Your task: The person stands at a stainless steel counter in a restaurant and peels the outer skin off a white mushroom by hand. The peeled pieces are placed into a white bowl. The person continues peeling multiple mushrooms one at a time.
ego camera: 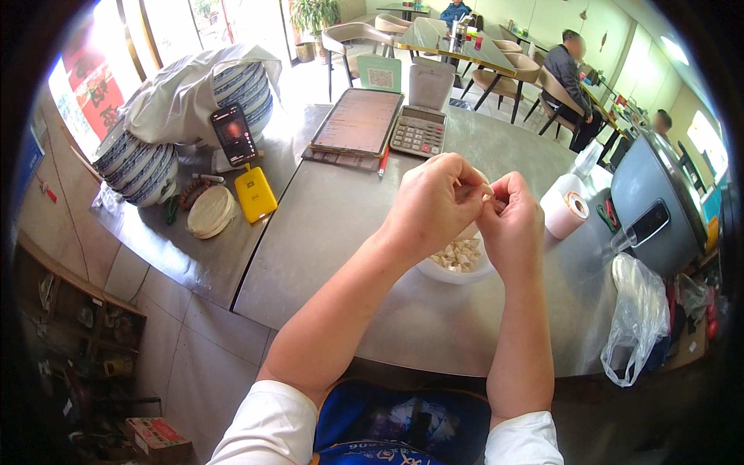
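Note:
My left hand (430,206) and my right hand (514,224) meet above a white bowl (456,278), fingertips almost touching. Both pinch a pale piece of flatbread (487,196), mostly hidden by the fingers. Small torn bread pieces (457,256) lie heaped in the bowl, and my hands and wrists cover its far side. To the left, a few whole round flatbreads (210,213) rest stacked on the metal table (325,244).
Stacked blue-and-white bowls (139,168), a phone (233,135) and a yellow power bank (256,195) stand left. A tablet (357,122) and a calculator (418,132) lie behind. At right are a paper roll (564,209), a grey container (657,197) and a hanging plastic bag (636,314). People sit beyond.

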`<state>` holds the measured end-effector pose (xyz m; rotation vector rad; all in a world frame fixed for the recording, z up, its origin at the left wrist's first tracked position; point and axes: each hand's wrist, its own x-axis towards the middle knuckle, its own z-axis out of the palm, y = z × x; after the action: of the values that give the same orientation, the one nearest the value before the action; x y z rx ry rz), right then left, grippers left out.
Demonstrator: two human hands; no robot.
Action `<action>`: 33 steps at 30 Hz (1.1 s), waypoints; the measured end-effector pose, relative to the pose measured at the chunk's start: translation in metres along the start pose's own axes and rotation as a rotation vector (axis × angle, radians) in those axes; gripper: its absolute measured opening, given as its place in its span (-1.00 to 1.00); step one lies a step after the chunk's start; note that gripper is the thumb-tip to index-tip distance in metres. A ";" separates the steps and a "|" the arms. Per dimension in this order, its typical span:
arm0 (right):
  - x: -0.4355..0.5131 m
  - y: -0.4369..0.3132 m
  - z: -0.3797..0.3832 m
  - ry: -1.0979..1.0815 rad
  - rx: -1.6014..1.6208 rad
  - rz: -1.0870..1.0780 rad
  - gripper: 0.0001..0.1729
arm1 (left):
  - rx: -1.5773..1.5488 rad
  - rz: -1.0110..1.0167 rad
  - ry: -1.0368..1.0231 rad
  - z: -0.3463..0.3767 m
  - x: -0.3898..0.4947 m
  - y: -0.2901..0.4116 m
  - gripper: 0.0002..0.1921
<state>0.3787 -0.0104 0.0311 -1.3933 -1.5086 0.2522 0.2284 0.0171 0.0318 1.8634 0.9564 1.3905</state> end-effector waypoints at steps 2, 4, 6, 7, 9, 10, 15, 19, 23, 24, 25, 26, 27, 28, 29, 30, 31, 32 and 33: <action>0.001 0.000 -0.001 -0.012 0.014 0.025 -0.84 | -0.003 0.024 0.028 0.001 0.000 0.001 -0.80; 0.002 0.001 -0.003 -0.037 0.037 0.064 -0.86 | -0.038 0.003 0.072 0.002 0.000 0.002 -0.81; 0.003 0.004 -0.006 -0.075 0.077 0.102 -0.88 | -0.084 -0.041 0.088 0.000 0.000 0.003 -0.82; 0.004 0.006 -0.006 -0.077 0.171 0.121 -0.88 | -0.112 -0.076 0.083 -0.002 0.002 0.003 -0.82; 0.006 0.009 -0.002 -0.082 0.390 0.147 -0.86 | -0.178 -0.135 0.039 -0.004 0.004 0.003 -0.83; 0.006 0.010 -0.002 -0.101 0.422 0.114 -0.85 | -0.216 -0.158 -0.001 -0.005 0.005 0.003 -0.83; 0.003 0.010 -0.001 -0.127 0.495 0.015 -0.86 | -0.240 -0.187 -0.091 -0.007 0.006 0.001 -0.84; 0.001 0.004 -0.005 -0.084 0.210 -0.136 -0.89 | -0.212 -0.161 -0.115 -0.010 0.007 -0.003 -0.84; 0.000 -0.002 -0.003 -0.022 0.003 -0.296 -0.90 | -0.145 -0.201 -0.135 -0.012 0.006 -0.004 -0.77; 0.000 -0.003 -0.002 -0.009 -0.028 -0.323 -0.90 | -0.119 -0.178 -0.132 -0.012 0.006 -0.004 -0.77; 0.000 -0.003 -0.002 -0.011 -0.042 -0.313 -0.90 | -0.091 -0.177 -0.133 -0.012 0.005 -0.004 -0.77; 0.000 -0.003 -0.001 -0.013 -0.057 -0.304 -0.90 | -0.070 -0.176 -0.132 -0.012 0.005 -0.003 -0.77; 0.000 -0.003 -0.001 -0.016 -0.070 -0.294 -0.90 | -0.056 -0.169 -0.135 -0.012 0.005 -0.003 -0.77; -0.001 -0.003 -0.001 -0.019 -0.079 -0.282 -0.90 | -0.048 -0.163 -0.136 -0.012 0.005 -0.003 -0.76; -0.001 -0.003 -0.001 -0.021 -0.087 -0.270 -0.91 | -0.044 -0.156 -0.137 -0.012 0.005 -0.004 -0.76; -0.001 -0.003 -0.002 -0.023 -0.095 -0.259 -0.91 | -0.026 -0.149 -0.126 -0.012 0.004 -0.004 -0.76; -0.001 -0.002 -0.002 -0.039 -0.110 -0.199 -0.92 | -0.013 -0.142 -0.114 -0.011 0.004 -0.005 -0.76; -0.001 -0.002 -0.003 -0.055 -0.124 -0.138 -0.92 | -0.008 -0.121 -0.096 -0.010 0.004 -0.005 -0.76; 0.000 -0.001 -0.003 -0.073 -0.141 -0.069 -0.93 | -0.019 -0.127 -0.087 -0.009 0.004 -0.006 -0.76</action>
<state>0.3800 -0.0123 0.0335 -1.4532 -1.6581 0.1577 0.2192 0.0245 0.0316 1.8012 0.9961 1.2292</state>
